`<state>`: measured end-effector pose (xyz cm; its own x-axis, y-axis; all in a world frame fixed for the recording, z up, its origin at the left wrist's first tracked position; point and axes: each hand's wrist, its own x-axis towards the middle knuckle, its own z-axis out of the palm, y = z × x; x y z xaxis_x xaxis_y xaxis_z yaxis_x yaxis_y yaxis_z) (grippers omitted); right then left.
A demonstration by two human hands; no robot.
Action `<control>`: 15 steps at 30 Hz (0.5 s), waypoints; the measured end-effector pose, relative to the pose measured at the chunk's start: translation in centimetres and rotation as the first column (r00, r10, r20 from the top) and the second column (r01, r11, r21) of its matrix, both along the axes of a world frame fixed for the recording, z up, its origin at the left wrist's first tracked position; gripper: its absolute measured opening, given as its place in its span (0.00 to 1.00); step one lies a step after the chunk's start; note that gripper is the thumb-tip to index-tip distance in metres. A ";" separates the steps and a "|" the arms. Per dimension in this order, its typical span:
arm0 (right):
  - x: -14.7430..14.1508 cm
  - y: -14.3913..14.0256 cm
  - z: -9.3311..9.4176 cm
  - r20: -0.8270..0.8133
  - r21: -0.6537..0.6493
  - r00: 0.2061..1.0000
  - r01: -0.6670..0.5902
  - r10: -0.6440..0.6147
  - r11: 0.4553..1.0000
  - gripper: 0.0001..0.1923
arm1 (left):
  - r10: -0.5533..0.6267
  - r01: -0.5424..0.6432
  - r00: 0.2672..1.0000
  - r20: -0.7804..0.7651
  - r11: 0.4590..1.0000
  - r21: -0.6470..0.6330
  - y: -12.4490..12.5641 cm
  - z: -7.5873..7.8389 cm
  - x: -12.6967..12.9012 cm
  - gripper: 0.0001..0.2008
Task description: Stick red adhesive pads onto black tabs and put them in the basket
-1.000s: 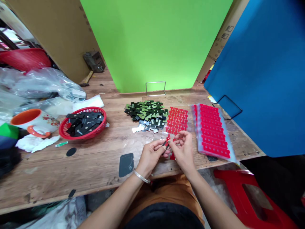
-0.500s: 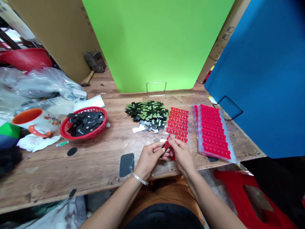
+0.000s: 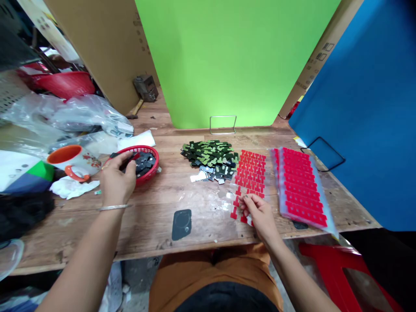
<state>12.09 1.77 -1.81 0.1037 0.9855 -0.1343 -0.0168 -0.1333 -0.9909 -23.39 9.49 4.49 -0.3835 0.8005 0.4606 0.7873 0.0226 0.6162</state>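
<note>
My left hand (image 3: 117, 180) reaches over the red plastic basket (image 3: 147, 177), thumb apart from the fingers, fingertips among flat black pieces (image 3: 145, 162); some fingertips are hidden. My right hand (image 3: 258, 212) is over the lower part of a clear sheet with red T-shaped stickers (image 3: 251, 169). Its thumb and fingers are pinched together at the sheet; whatever lies between them is too small to make out. Between the hands, farther back, lies a heap of small black and green flat pieces (image 3: 209, 154), with silvery ones along its front.
Stacked sheets of red stickers (image 3: 302, 190) lie on the right. An orange-lined mug (image 3: 87, 161), crumpled tissue (image 3: 73, 187) and plastic bags (image 3: 78, 115) crowd the left. A green panel (image 3: 240, 65) and a blue panel (image 3: 360, 117) stand behind. A dark flat patch (image 3: 182, 224) is near the front edge.
My left hand has moved from the middle, where it held a small black piece with my right hand, leftward to the basket. My right hand stays by the sticker sheet. The view has shifted left.
</note>
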 end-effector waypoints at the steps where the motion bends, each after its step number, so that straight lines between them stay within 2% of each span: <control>1: -0.1 0.0 0.0 0.020 0.013 1.000 -0.002 0.001 1.000 0.15 | 0.031 -0.027 0.993 -0.116 0.999 0.035 0.2 0.1 -0.3 0.20; 3: -0.3 0.1 0.0 0.055 0.031 0.998 -0.006 0.004 1.000 0.15 | 0.004 0.006 0.974 -0.228 0.999 0.044 0.2 -0.3 0.8 0.19; 4: -0.5 0.1 0.0 0.067 0.033 0.998 -0.009 0.007 0.999 0.15 | -0.063 0.065 0.967 -0.248 0.998 -0.001 0.1 -0.7 2.0 0.17; 6: -0.8 0.2 0.1 0.088 0.028 0.996 -0.024 0.022 0.999 0.16 | -0.245 0.209 0.934 -0.261 0.965 -0.158 0.0 -2.0 5.0 0.13; 8: -1.0 0.2 0.4 0.110 0.030 0.993 -0.046 0.042 0.998 0.16 | -0.340 0.264 0.900 -0.273 0.923 -0.279 0.2 -3.5 7.9 0.14; 11: -1.1 -0.1 0.8 0.146 0.055 0.987 -0.074 0.065 0.996 0.15 | -0.359 0.245 0.890 -0.280 0.896 -0.370 0.8 -5.5 10.5 0.16; 15: -0.9 -0.6 1.1 0.168 0.077 0.983 -0.094 0.080 0.993 0.15 | -0.373 0.265 0.904 -0.211 0.874 -0.408 1.3 -6.3 10.5 0.10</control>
